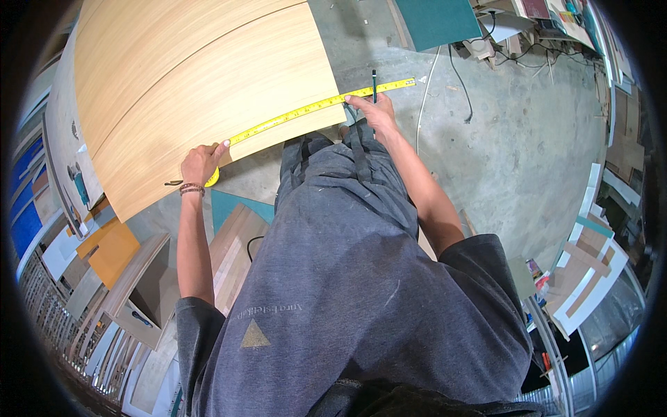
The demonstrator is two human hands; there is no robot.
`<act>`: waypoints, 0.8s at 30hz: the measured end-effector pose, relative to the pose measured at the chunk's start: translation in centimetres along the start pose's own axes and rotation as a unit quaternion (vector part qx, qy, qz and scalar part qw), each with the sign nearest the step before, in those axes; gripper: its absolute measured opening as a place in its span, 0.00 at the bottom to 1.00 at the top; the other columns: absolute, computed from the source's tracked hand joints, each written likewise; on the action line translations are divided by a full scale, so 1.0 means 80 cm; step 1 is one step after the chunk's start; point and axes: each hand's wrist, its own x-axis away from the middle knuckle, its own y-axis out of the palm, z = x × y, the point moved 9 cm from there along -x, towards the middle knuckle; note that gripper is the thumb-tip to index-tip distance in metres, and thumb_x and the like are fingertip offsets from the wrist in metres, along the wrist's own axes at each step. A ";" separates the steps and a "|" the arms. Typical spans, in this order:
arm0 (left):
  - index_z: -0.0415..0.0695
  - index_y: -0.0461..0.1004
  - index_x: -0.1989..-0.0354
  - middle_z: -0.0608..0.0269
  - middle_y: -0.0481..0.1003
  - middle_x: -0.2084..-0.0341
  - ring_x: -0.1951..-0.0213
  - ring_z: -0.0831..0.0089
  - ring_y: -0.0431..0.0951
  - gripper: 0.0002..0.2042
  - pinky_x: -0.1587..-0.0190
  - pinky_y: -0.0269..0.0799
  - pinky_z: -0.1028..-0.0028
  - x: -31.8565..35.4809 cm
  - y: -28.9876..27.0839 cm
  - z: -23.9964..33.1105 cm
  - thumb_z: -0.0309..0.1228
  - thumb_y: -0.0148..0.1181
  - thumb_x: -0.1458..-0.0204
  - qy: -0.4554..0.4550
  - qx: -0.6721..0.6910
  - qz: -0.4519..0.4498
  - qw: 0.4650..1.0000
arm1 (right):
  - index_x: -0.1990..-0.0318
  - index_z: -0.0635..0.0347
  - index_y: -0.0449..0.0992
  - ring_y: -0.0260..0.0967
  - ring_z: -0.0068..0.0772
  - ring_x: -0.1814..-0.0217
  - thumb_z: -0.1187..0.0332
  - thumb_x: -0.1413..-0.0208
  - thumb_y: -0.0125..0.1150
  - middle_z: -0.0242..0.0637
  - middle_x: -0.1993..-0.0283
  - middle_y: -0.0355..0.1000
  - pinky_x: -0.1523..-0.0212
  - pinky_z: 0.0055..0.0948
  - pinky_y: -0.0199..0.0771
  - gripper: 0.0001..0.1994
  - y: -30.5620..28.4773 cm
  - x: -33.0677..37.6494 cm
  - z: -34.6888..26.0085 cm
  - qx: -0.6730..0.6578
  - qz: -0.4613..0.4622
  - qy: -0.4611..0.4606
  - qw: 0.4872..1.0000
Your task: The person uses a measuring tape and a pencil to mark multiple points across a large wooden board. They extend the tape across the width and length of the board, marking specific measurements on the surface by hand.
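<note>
A light wood-grain panel (229,76) lies in front of me, with a long dark seam running across it. Stretched along its near edge is the yellow blade of a tape measure (306,111). My left hand (199,164) is closed at the panel's edge around the tape measure's case, mostly hidden under the palm, with the thumb on the blade. Just past the panel's right corner, my right hand (379,114) pinches the blade, whose end sticks out beyond the fingers. A dark pencil (374,85) stands up from that same hand.
Concrete floor (514,132) extends to the right, with a white cable (429,94) and a dark cable (461,87) on it. A green board (436,24) is at the far right. An open wooden cabinet box (149,292) and an orange board (111,251) stand at the lower left.
</note>
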 end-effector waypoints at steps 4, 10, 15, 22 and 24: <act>0.50 0.84 0.66 0.50 0.80 0.75 0.68 0.53 0.82 0.33 0.65 0.76 0.57 0.000 -0.003 0.004 0.67 0.43 0.43 0.007 -0.005 0.005 1.000 | 0.60 0.61 0.78 0.67 0.22 0.63 0.62 0.53 0.74 0.30 0.66 0.75 0.58 0.26 0.65 0.16 0.000 -0.003 0.004 0.004 -0.003 -0.002 1.000; 0.50 0.84 0.66 0.50 0.80 0.74 0.67 0.52 0.82 0.33 0.65 0.76 0.56 0.002 -0.006 0.006 0.67 0.43 0.43 -0.004 -0.003 -0.004 1.000 | 0.60 0.61 0.78 0.67 0.21 0.64 0.62 0.53 0.74 0.30 0.68 0.74 0.59 0.25 0.63 0.17 0.001 0.001 0.000 0.010 -0.003 0.012 1.000; 0.50 0.84 0.67 0.48 0.80 0.74 0.67 0.51 0.82 0.33 0.65 0.77 0.56 -0.003 0.002 -0.003 0.67 0.44 0.43 -0.006 -0.007 -0.005 1.000 | 0.61 0.60 0.78 0.67 0.21 0.64 0.61 0.53 0.74 0.29 0.69 0.73 0.60 0.25 0.62 0.17 0.003 0.003 -0.004 -0.003 -0.013 0.004 1.000; 0.49 0.84 0.68 0.48 0.80 0.74 0.66 0.50 0.82 0.33 0.64 0.77 0.55 -0.003 0.001 -0.001 0.67 0.43 0.44 0.001 0.002 0.005 1.000 | 0.61 0.60 0.78 0.66 0.21 0.64 0.60 0.52 0.74 0.29 0.69 0.73 0.60 0.25 0.62 0.16 0.002 0.005 -0.006 0.014 -0.013 0.013 1.000; 0.50 0.84 0.68 0.49 0.80 0.75 0.67 0.50 0.82 0.33 0.65 0.76 0.55 -0.002 0.000 -0.001 0.67 0.43 0.43 -0.001 -0.001 0.007 1.000 | 0.61 0.60 0.78 0.66 0.21 0.64 0.59 0.52 0.74 0.29 0.68 0.73 0.61 0.25 0.62 0.17 0.002 0.003 -0.004 0.018 -0.017 0.011 1.000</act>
